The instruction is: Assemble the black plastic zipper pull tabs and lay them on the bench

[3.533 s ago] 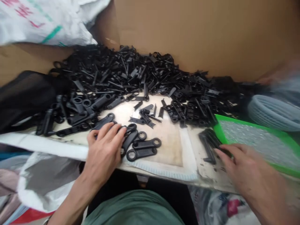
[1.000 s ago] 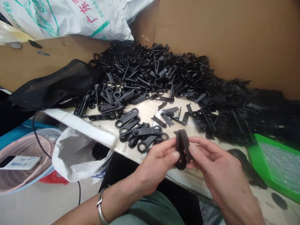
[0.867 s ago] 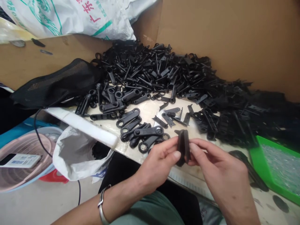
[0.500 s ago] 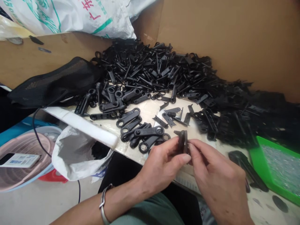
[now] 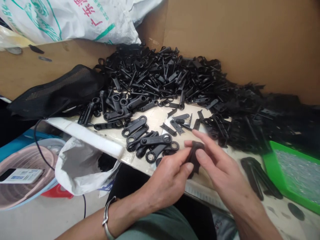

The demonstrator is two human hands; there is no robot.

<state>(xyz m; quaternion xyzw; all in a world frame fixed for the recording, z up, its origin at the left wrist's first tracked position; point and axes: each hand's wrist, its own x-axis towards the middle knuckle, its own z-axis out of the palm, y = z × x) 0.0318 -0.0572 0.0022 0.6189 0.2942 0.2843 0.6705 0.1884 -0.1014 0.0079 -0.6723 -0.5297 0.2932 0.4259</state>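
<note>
A small black plastic part is gripped between the thumb and fingers of my left hand, just above the table's front edge. My right hand presses its thumb on the part's upper face, with its forefinger stretched out beyond it. Left of my hands lies a cluster of black plastic arms with ring-shaped ends. Several flat black strips are scattered on the table just past my fingers. A pair of long black pieces rests beside my right hand.
A large heap of black parts covers the back of the table, below a cardboard wall. At the right stands a green tray of small clear pieces. A white sack and a pink basket are at lower left.
The black part has been turned so that its broader face shows. My right thumb has moved onto it, and the right fingers have straightened forward. The view has shifted slightly.
</note>
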